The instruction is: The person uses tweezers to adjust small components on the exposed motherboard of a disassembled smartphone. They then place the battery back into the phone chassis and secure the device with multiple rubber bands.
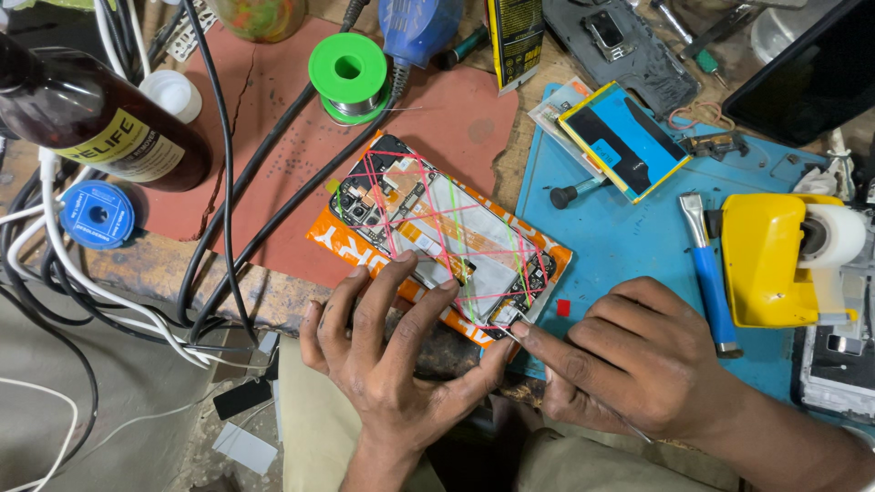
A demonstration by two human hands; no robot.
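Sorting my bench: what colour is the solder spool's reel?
Bright green, the solder spool seen clearest in the head view.

1. Green solder spool (349,71) on the reddish mat (456,118), near the top.
2. Dark brown bottle (96,123) lying at far left, above a blue round reel (97,215).
3. Yellow tape dispenser (775,260) on the blue mat (629,246), just beside a blue-handled brush (708,273).
4. Yellow-edged battery (624,141) farther up.

This is a phone-repair workbench in a small workshop. A green solder spool (348,70), a blue work mat (638,246), a yellow tape dispenser (775,260), a blue-handled brush (709,273) and tangled cables (219,182) crowd an opened phone (437,228).
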